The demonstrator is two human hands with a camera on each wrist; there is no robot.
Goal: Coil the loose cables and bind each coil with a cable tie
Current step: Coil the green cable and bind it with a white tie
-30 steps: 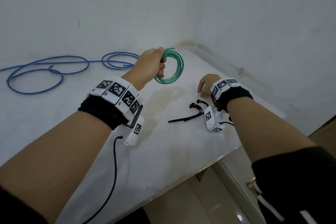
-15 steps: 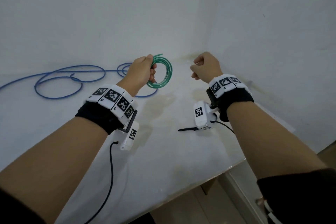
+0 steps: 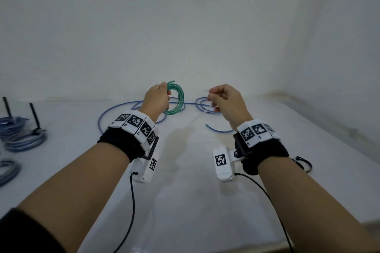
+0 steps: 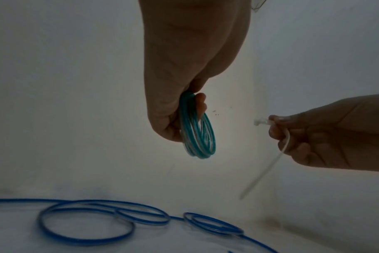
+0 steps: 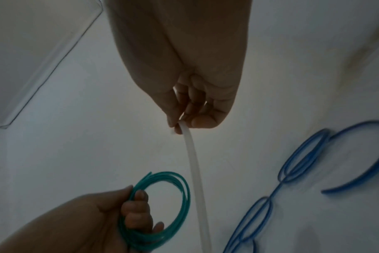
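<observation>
My left hand (image 3: 157, 97) grips a small coil of green cable (image 3: 176, 97) above the white table (image 3: 185, 201); its fingers curl through the loop (image 5: 162, 210), and the coil hangs below the fist (image 4: 197, 135). My right hand (image 3: 224, 98) pinches a white cable tie (image 4: 270, 159) by its head end, and the strip hangs down (image 5: 195, 171) just right of the coil. The tie and coil are apart. A loose blue cable (image 3: 127, 109) lies in loops on the table behind both hands (image 4: 102, 220).
Bound blue-grey coils (image 3: 22, 137) with black ties sticking up lie at the table's left edge. Black cable ties (image 3: 304, 163) lie on the table by my right wrist. White walls close the back and right; the table's front edge runs along the bottom.
My right hand has risen from the table with a white tie and now hangs beside the coil. The left hand keeps its grip on the green coil. My head has tilted up and left.
</observation>
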